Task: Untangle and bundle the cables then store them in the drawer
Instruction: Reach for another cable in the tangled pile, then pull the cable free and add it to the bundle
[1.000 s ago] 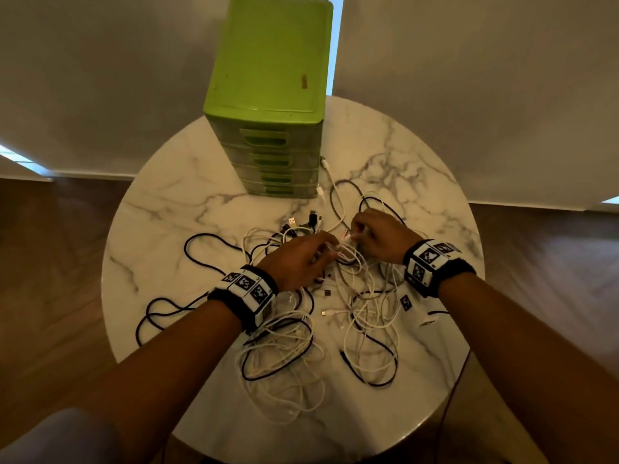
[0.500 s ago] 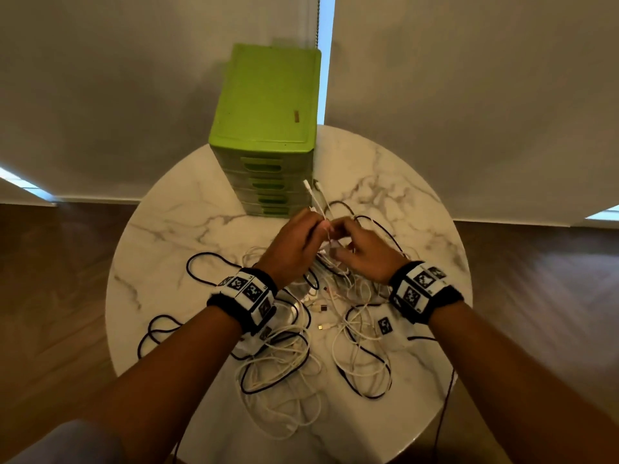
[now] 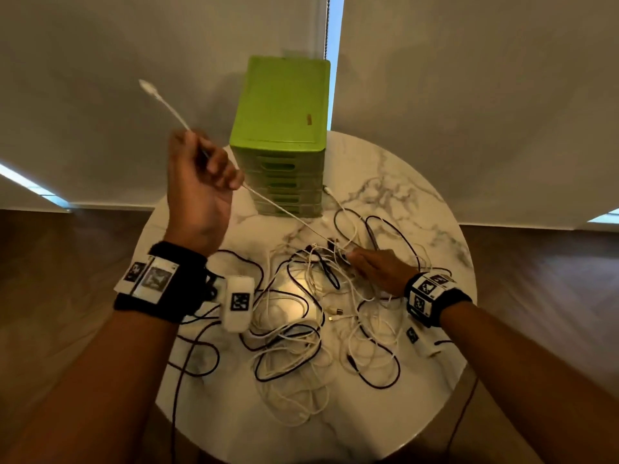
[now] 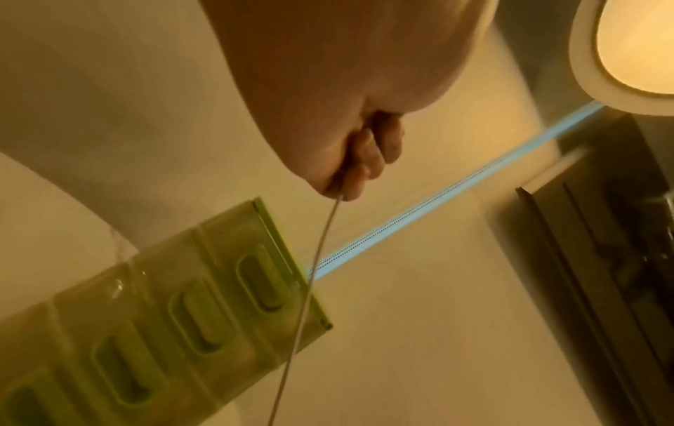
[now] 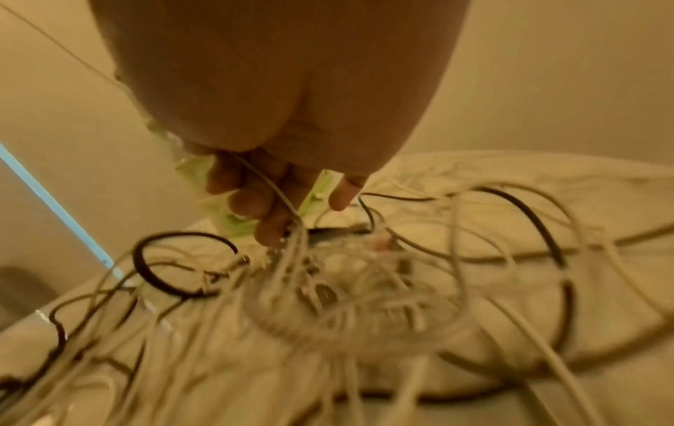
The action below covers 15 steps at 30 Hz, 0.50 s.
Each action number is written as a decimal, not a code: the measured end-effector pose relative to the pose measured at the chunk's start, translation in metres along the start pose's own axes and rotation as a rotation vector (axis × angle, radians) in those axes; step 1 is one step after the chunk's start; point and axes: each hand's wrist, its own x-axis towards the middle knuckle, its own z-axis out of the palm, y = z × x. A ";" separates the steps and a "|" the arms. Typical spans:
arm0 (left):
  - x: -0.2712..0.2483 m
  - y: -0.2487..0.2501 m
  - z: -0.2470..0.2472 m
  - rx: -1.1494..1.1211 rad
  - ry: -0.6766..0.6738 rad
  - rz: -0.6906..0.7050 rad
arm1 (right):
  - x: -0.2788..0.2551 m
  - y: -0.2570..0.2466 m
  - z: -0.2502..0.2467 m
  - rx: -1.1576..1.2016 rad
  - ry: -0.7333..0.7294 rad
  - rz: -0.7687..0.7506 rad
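A tangle of white and black cables [image 3: 318, 316] lies on the round marble table [image 3: 385, 182]; it is blurred in the right wrist view [image 5: 364, 288]. My left hand [image 3: 204, 169] is raised above the table's left side and grips one white cable [image 3: 278, 208] in its curled fingers [image 4: 359, 161]. The plug end [image 3: 147, 87] sticks up past the fist. The cable runs taut down to the tangle. My right hand [image 3: 371, 267] lies flat on the pile, fingertips [image 5: 269, 230] pressing where the cable enters it. The green drawer unit [image 3: 281, 128] stands behind, all drawers closed.
A black cable [image 3: 179, 380] hangs over the table's front-left edge, and another thin one [image 3: 465, 406] drops off the right side. White window blinds [image 3: 469, 95] hang behind the table. Wood floor [image 3: 67, 262] surrounds it.
My left hand has lifted up and to the left, drawing the white cable out taut from the tangle. My right hand has dropped onto the pile and flattened there.
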 end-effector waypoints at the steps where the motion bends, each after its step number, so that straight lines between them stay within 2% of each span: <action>1: -0.003 0.004 -0.002 0.100 -0.019 0.002 | 0.000 -0.001 -0.002 -0.044 0.053 -0.011; 4: -0.034 -0.016 -0.010 0.760 -0.206 -0.152 | 0.005 -0.028 -0.008 -0.023 0.259 -0.089; 6: -0.059 -0.039 -0.014 1.041 -0.339 -0.311 | 0.003 -0.054 -0.011 -0.002 0.353 -0.199; 8: -0.074 -0.058 -0.021 1.060 -0.358 -0.419 | -0.004 -0.077 -0.007 -0.087 0.361 -0.304; 11: -0.081 -0.070 -0.020 0.864 -0.290 -0.496 | -0.013 -0.105 0.005 -0.231 0.281 -0.341; 13: -0.079 -0.073 -0.011 0.674 -0.241 -0.468 | -0.017 -0.112 0.015 -0.192 0.251 -0.349; 15: -0.076 -0.071 -0.001 0.572 -0.172 -0.359 | -0.022 -0.111 0.026 -0.043 0.206 -0.314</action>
